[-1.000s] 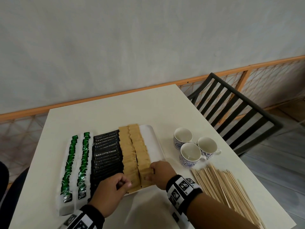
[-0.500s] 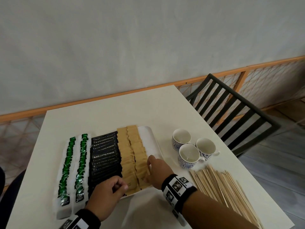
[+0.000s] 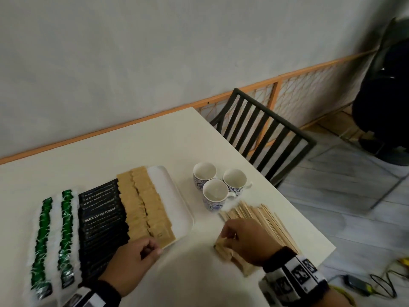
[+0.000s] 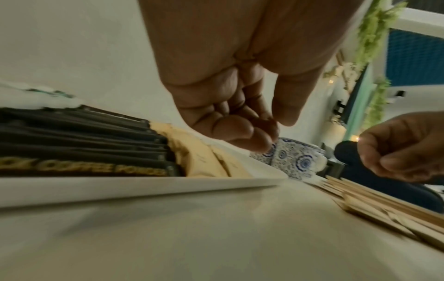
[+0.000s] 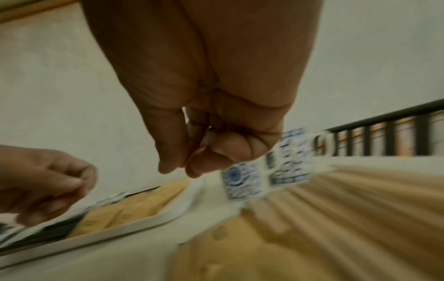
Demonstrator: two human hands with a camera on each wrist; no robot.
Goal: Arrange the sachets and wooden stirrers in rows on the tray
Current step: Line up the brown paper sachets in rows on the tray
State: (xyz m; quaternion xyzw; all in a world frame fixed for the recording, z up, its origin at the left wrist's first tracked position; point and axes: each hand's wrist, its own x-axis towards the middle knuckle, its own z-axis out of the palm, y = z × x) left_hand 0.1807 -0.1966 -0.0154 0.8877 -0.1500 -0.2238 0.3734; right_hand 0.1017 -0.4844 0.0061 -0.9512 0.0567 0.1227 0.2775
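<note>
Currently, the white tray [image 3: 177, 196] holds rows of green-and-white sachets [image 3: 64, 220], black coffee sachets [image 3: 101, 218] and brown paper sachets [image 3: 143, 207]; a bare strip remains along its right side. The wooden stirrers [image 3: 265, 218] lie in a loose pile on the table, directly beyond the right hand [image 3: 245, 240]. That hand has left the brown row, where it was half a second ago, and now sits over a small stack of loose brown sachets [image 3: 223, 249]; its fingers are curled together, but whether they pinch a sachet cannot be told. The left hand [image 3: 135, 258] hovers at the tray's near edge, fingers loosely curled, holding nothing. Judgement: the brown row is being extended; stirrers remain unplaced.
</note>
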